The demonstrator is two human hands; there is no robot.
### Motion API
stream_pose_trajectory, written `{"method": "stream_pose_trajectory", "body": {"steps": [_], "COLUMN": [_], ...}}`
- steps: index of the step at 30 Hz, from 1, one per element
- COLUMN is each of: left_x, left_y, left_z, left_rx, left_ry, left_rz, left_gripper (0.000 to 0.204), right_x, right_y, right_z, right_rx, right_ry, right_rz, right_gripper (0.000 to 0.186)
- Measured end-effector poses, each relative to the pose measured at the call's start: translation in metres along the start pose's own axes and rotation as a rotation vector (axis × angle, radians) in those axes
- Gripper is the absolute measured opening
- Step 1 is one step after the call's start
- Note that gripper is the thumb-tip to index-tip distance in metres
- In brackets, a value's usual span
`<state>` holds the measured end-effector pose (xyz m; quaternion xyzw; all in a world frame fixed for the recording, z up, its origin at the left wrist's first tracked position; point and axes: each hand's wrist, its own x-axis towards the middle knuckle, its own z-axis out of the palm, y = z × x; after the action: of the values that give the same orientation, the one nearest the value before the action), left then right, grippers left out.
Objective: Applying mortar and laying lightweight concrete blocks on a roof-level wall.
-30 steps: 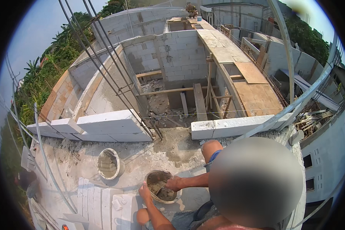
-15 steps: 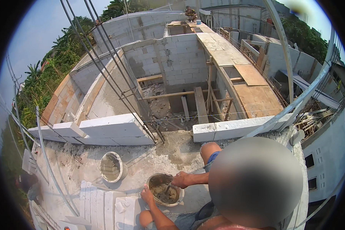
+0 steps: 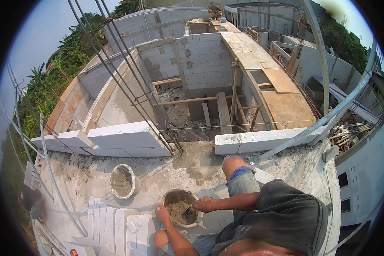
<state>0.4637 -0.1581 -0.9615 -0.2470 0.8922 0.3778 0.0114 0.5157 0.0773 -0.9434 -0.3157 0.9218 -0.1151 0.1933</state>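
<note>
In front of my knees stands a round bucket (image 3: 199, 218) with grey-brown mortar (image 3: 179, 210) inside. My left hand (image 3: 162, 213) is closed on the bucket's left rim. A trowel (image 3: 187, 208) is gripped in my right hand (image 3: 205, 204) at the opposite side, its blade down in the mortar. Its handle is mostly hidden by my fingers. Farther left is a second, pale bucket (image 3: 136, 187), also containing grey mortar. White blocks (image 3: 109, 226) stand in a row to the left of my left forearm.
Beyond a low white block wall (image 3: 128, 136) opens a deep, rubble-strewn room (image 3: 190, 115). Thin steel bars (image 3: 128, 81) rise near the wall gap. A pale curved pole (image 3: 315, 130) crosses at right. Far off, another person (image 3: 214, 10) crouches beside plywood boards (image 3: 247, 57).
My right hand and the trowel have shifted slightly right in the bucket. My left hand stays on the rim. The view has tilted slightly, and my dark shirt now shows.
</note>
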Motion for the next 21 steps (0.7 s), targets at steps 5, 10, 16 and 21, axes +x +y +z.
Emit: {"method": "stream_pose_trajectory", "body": {"steps": [5,10,16,21], "left_x": [-0.006,-0.004,0.010,0.006], "left_y": [0.010,0.005,-0.023,-0.012], "left_z": [-0.004,0.004,0.012,0.009], "left_rx": [0.035,-0.015,-0.034,-0.006], "left_ry": [0.031,0.085,0.128,0.118], "left_rz": [0.009,0.079,0.038,0.047], "left_gripper": [0.057,0.057,0.056,0.055], "right_x": [0.001,0.003,0.012,0.011], "right_y": [-0.005,-0.003,-0.008,-0.005], "right_z": [-0.009,-0.005,-0.005,-0.006], "right_rx": [0.058,0.015,0.029,0.019], "right_ry": [-0.024,-0.070,-0.142,-0.120], "right_rz": [-0.016,0.020,-0.008,0.009], "right_gripper": [0.015,0.018,0.015,0.017]}}
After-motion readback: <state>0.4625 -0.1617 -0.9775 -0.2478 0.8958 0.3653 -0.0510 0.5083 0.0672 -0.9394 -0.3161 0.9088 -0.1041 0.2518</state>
